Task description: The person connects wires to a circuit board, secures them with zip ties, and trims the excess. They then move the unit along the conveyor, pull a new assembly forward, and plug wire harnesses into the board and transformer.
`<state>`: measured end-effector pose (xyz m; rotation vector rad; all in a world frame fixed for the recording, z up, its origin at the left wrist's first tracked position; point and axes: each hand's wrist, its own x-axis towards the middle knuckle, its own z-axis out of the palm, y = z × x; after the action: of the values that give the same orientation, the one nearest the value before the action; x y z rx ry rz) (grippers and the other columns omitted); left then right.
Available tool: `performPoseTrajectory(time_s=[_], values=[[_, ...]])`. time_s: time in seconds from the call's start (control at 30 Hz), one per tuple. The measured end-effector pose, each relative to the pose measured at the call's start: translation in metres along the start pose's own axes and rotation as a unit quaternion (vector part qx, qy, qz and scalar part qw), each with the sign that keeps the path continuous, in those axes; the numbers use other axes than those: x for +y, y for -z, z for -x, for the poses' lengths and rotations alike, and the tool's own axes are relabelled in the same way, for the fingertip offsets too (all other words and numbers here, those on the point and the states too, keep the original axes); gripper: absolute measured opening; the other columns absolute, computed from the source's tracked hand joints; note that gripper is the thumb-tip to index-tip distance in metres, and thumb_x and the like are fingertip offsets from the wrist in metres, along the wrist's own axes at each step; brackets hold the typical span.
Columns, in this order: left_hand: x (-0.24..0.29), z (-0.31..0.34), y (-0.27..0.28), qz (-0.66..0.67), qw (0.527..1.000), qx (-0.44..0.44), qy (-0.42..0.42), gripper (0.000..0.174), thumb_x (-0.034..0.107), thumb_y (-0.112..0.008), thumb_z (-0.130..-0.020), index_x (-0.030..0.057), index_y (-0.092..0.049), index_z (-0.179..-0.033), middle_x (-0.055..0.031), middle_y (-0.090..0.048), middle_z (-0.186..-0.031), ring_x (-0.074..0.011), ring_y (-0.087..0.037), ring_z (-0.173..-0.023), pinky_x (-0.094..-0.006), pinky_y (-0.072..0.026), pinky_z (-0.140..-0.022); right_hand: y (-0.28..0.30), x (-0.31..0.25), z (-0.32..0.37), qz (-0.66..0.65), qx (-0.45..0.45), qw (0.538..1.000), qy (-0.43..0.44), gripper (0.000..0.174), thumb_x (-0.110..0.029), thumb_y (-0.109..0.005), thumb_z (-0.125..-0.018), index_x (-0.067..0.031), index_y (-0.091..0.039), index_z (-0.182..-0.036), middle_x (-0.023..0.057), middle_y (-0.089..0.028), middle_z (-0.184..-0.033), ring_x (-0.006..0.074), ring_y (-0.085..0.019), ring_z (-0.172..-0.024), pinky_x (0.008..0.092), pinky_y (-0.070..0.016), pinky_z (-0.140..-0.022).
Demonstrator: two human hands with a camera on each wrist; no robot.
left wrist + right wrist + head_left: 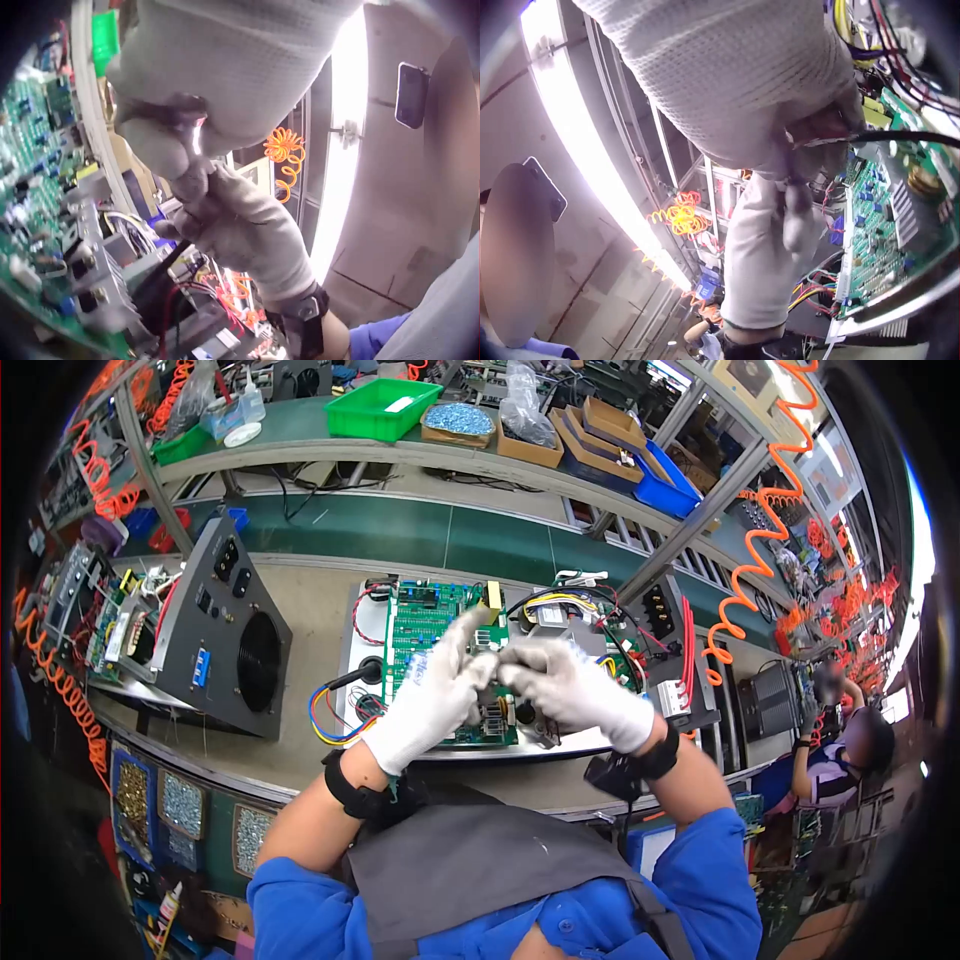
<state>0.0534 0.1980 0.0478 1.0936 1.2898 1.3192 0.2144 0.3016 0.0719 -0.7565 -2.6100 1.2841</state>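
Note:
Two white-gloved hands meet at the fingertips above a green circuit board (430,625). My right hand (565,685) grips a thin black cable (907,136), which runs off to the side in the right wrist view; a reddish bit shows between its curled fingers. My left hand (435,685) is curled too, its fingertips right at those of the right. Between its thumb and fingers sits a small shiny piece (197,135), mostly hidden by the glove; I cannot tell what it is. Below the hands, metal heat sinks (105,259) stand along the board.
Yellow, white and black wires (555,600) lie behind the right hand. A dark metal case with a fan (225,630) stands at left. Red cables (688,645) and an orange coiled hose (765,550) are at right. The shelf holds a green bin (375,420) and cardboard boxes (530,450).

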Motion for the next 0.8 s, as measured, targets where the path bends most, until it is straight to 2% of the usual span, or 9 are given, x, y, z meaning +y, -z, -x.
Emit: performPoseTrajectory(time_s=[0.03,0.07,0.13,0.2,0.27,0.47,0.53,0.6,0.8], values=[[0.009,0.003,0.002,-0.022,0.999,0.03,0.025,0.058,0.014,-0.045,-0.097,0.0027,-0.023,-0.15,-0.0076,-0.057,-0.084,-0.0067,-0.052,-0.064,-0.0215,-0.0434,-0.047,0.013,-0.003,-0.01,-0.036,-0.018,0.998,-0.045,0.021,-0.02,-0.058,-0.093,-0.0014,-0.064,-0.1,0.0081,-0.061,-0.076,0.0147,-0.06,-0.071,0.0315,-0.0474,-0.064],[0.011,0.003,0.008,-0.051,0.994,0.089,0.035,0.055,0.019,-0.046,-0.098,0.0038,-0.028,-0.148,-0.0072,-0.057,-0.084,-0.0072,-0.052,-0.059,-0.0221,-0.0434,-0.048,0.024,0.01,-0.024,-0.023,-0.012,0.999,-0.034,0.022,-0.02,-0.06,-0.09,0.0003,-0.067,-0.095,0.0085,-0.063,-0.07,0.0159,-0.06,-0.062,0.0321,-0.0479,-0.059],[0.015,0.011,0.031,-0.042,0.985,0.167,0.017,0.055,0.024,-0.049,-0.1,0.0034,-0.032,-0.147,-0.0062,-0.058,-0.081,-0.0064,-0.05,-0.055,-0.0203,-0.0428,-0.049,0.048,-0.001,-0.045,0.113,-0.049,0.981,-0.147,0.024,-0.021,-0.062,-0.085,0.0016,-0.069,-0.085,0.009,-0.063,-0.063,0.0163,-0.062,-0.057,0.0325,-0.0489,-0.056],[0.008,0.025,0.052,-0.004,0.97,0.242,-0.026,0.053,0.027,-0.052,-0.1,0.0034,-0.037,-0.144,-0.0041,-0.057,-0.075,-0.0054,-0.049,-0.052,-0.019,-0.0416,-0.049,0.05,0.021,-0.062,0.164,-0.089,0.97,-0.154,0.026,-0.025,-0.062,-0.082,0.0,-0.068,-0.082,0.0085,-0.061,-0.06,0.0172,-0.06,-0.057,0.0329,-0.0475,-0.056],[-0.013,0.042,0.071,-0.076,0.94,0.33,-0.034,0.05,0.026,-0.052,-0.1,0.0041,-0.039,-0.143,-0.0025,-0.056,-0.071,-0.0042,-0.048,-0.051,-0.0178,-0.0404,-0.049,0.047,0.036,-0.072,0.216,-0.129,0.954,-0.162,0.027,-0.028,-0.062,-0.079,-0.0015,-0.068,-0.078,0.0081,-0.058,-0.057,0.0181,-0.058,-0.056,0.0332,-0.046,-0.056],[-0.046,0.082,0.091,-0.002,0.937,0.349,0.028,0.047,0.018,-0.051,-0.099,-0.0012,-0.04,-0.141,-0.0007,-0.056,-0.07,-0.0023,-0.048,-0.053,-0.0164,-0.0395,-0.049,0.037,0.05,-0.085,0.212,-0.148,0.95,-0.174,0.029,-0.028,-0.061,-0.082,-0.0007,-0.067,-0.072,0.0102,-0.061,-0.06,0.0198,-0.06,-0.055,0.0346,-0.046,-0.055],[-0.054,0.08,0.098,0.026,0.939,0.342,0.035,0.047,0.015,-0.051,-0.098,-0.0034,-0.04,-0.14,-0.0007,-0.057,-0.069,-0.0029,-0.05,-0.055,-0.0169,-0.0414,-0.051,0.035,0.049,-0.085,0.181,-0.118,0.952,-0.216,0.024,-0.026,-0.062,-0.074,-0.0045,-0.069,-0.066,0.0094,-0.063,-0.058,0.0216,-0.063,-0.053,0.0342,-0.049,-0.055],[-0.059,0.074,0.099,-0.007,0.949,0.31,0.056,0.046,0.014,-0.048,-0.098,-0.0015,-0.039,-0.141,-0.0003,-0.056,-0.07,-0.0013,-0.045,-0.051,-0.0158,-0.0373,-0.047,0.036,0.047,-0.083,0.248,-0.121,0.939,-0.208,0.026,-0.027,-0.061,-0.077,-0.0048,-0.068,-0.064,0.0072,-0.062,-0.056,0.019,-0.061,-0.052,0.0321,-0.0479,-0.054],[-0.07,0.065,0.104,-0.04,0.955,0.286,0.073,0.041,0.016,-0.05,-0.098,-0.0005,-0.048,-0.135,-0.001,-0.058,-0.077,-0.0016,-0.05,-0.054,-0.016,-0.0382,-0.047,0.037,0.046,-0.084,0.157,-0.126,0.956,-0.215,0.028,-0.028,-0.061,-0.086,-0.0022,-0.071,-0.081,0.0041,-0.065,-0.06,0.0142,-0.064,-0.055,0.0294,-0.0484,-0.054]])
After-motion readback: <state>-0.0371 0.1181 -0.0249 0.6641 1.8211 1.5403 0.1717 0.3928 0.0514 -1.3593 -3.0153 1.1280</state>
